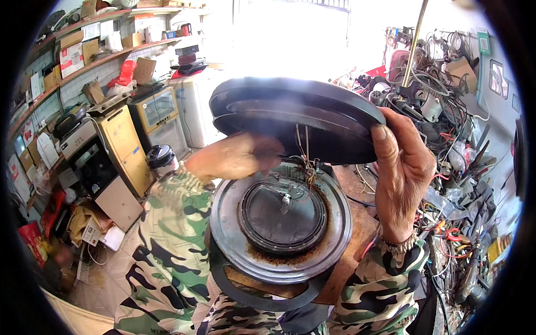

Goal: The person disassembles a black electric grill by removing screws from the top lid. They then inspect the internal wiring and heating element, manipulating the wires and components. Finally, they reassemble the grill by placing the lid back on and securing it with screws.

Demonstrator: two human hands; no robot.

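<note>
My right hand [403, 173] grips the right rim of a round black cover [296, 103], thumb in front and fingers behind. The cover is tilted up on its far side. Below it lies a round silver metal pan [228, 223] with rust around a dark central disc [282, 215], like an opened electric baking pan. Thin wires [304, 145] run from the cover to small parts at the pan's far edge. My left hand [234, 156] is blurred in front of the cover's lower left edge, near those wires; its fingertips are smeared, so any hold is unclear.
A brown board [346, 245] lies under the pan, whose black loop handle [273, 303] points toward me. Tangled cables and tools [446, 223] crowd the right. A dark-capped container [162, 159] stands by my left wrist. Cabinets [123, 148] and loaded shelves [84, 67] line the left.
</note>
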